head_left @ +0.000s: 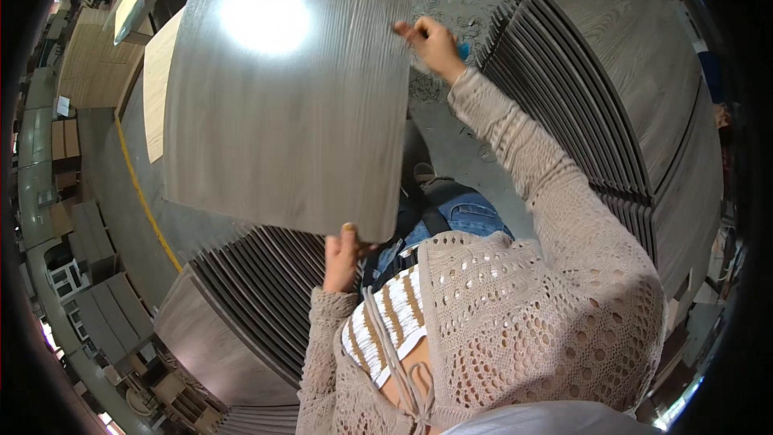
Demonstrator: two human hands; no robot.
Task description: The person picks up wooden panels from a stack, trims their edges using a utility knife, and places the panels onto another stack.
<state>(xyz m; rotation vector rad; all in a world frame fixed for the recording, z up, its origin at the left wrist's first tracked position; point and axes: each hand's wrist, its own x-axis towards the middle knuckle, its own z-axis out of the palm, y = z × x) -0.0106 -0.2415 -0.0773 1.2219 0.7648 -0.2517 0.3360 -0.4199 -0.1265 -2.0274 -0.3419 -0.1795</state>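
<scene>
A large grey-brown wood-grain board (282, 129) is in front of me, with a bright light reflected on its upper part. My left hand (344, 261) grips the board's near edge close to its right corner, thumb on top and fingers underneath. At the board's right edge, farther off, is my right hand (436, 47), its fingers curled and thumb side toward the edge. A small teal object (463, 50) pokes out of that hand; most of it is hidden, so its kind does not show.
Stacks of similar boards stand on my right (564, 80) and at my lower left (258, 298). Thin curled trimmings (451, 0) litter the floor beyond my right hand. A pale board (159, 89) lies behind the grey one. A yellow line (141, 189) runs along the floor at left.
</scene>
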